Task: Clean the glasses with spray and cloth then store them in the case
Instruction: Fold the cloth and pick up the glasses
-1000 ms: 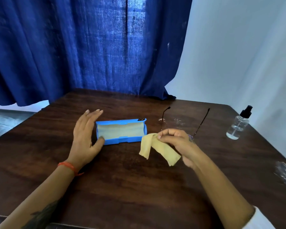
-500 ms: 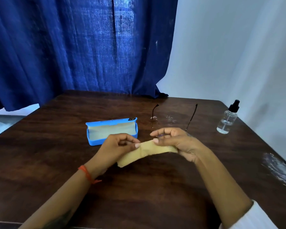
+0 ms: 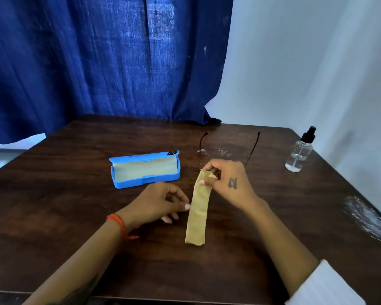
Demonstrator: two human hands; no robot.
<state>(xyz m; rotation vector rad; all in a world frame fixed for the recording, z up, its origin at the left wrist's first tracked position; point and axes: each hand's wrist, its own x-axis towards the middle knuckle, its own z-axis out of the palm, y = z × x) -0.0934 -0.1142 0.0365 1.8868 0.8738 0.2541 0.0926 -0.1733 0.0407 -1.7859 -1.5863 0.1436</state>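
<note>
A folded yellow cloth hangs as a long strip above the table. My right hand pinches its top end. My left hand pinches the strip's left edge partway down with thumb and forefinger. The glasses lie on the table behind my right hand, arms unfolded and pointing away; the lenses are mostly hidden by the hand. The blue case lies open to the left of the glasses, with a pale lining and nothing inside. The clear spray bottle with a black nozzle stands at the right.
The dark wooden table has a white smear near its right edge. A blue curtain hangs behind the far edge, and a white wall stands at the right.
My left hand left the case and took the cloth. The cloth, first dangling from my right hand, then stretched sideways between both hands, now hangs vertically.
</note>
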